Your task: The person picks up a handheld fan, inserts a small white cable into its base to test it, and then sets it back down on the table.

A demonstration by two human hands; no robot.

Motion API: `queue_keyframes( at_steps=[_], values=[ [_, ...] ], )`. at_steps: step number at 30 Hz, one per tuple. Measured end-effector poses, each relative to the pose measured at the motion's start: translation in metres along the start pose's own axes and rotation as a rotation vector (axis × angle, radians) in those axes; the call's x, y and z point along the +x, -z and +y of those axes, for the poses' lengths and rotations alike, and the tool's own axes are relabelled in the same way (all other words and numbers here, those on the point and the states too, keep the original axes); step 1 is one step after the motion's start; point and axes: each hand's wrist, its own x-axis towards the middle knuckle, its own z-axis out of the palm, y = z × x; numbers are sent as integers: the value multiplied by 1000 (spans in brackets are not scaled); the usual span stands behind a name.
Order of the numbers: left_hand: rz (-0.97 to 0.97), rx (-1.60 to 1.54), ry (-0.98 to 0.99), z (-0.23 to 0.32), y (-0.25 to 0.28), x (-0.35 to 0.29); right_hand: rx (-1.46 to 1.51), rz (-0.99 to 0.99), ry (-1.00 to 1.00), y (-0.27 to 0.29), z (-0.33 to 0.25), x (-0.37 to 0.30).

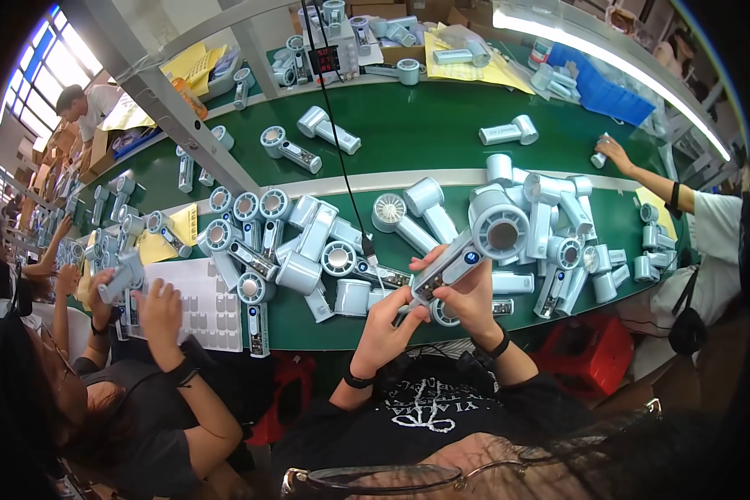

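A pale blue handheld fan (502, 233), with a round ribbed head and a small lit display on its handle, is tilted up in front of me. My right hand (468, 298) wraps round the handle, its thumb on the front near a dark panel. At the handle's lower end, the fingers of my left hand (385, 332) pinch the fan too. Just left of it a black cable (342, 158) hangs from above, ending in a plug (369, 247). More pale blue fans (339, 259) lie heaped on the green table around both hands.
Another pile of fans (550, 242) lies to the right. At left, a co-worker's hands (160, 317) hold a fan over a white sheet of stickers (212, 292). A hand (612, 154) reaches in from the right. Behind stands a blue bin (612, 96); a metal post (192, 125) rises at left.
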Motion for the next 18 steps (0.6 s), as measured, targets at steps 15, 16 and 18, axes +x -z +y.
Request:
queue_keyframes(
  at_steps=[15,16,18],
  values=[
    [-196,-244,44,-6,11,-1,-331,-318,472,72,-48,17],
    [-208,-248,42,-7,12,-1,-330,-319,472,74,-48,17],
    [-218,-251,40,-7,16,-1,-386,-313,522,76,-49,17]
  ],
)
